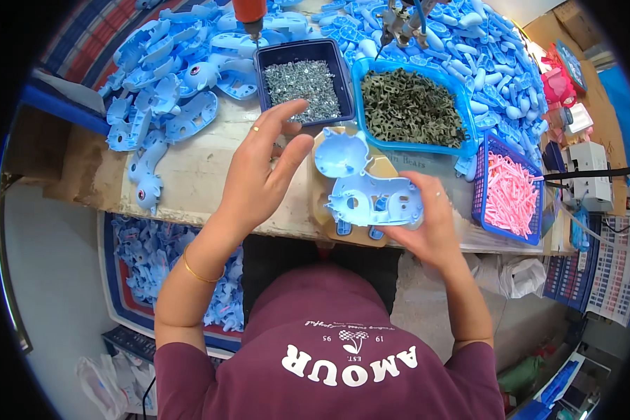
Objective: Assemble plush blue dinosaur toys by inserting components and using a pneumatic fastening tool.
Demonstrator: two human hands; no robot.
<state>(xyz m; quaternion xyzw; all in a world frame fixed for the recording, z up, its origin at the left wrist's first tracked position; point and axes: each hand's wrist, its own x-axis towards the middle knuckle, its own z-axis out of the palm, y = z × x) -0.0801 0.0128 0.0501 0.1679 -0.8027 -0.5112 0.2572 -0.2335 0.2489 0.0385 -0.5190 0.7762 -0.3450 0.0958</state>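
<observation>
My right hand (430, 213) grips a light blue plastic toy half-shell (392, 196) by its right end, with the hollow inner side up. The shell has a round head part and a wider body with holes and pegs. Beneath it lies a tan fixture block (323, 210) at the table's front edge, partly hidden by the shell. My left hand (266, 157) is raised to the left of the shell, empty, its fingers apart. It is just in front of a dark blue tray (264, 87) of small silvery screws (304, 87).
A light blue tray (472, 136) holds dark small parts (413, 105). Pink sticks (507, 189) fill a blue basket (479, 178) at the right. A red screwdriver (250, 12) hangs above. Blue shell piles (168, 91) cover the back; a bin (108, 259) of blue parts stands below left.
</observation>
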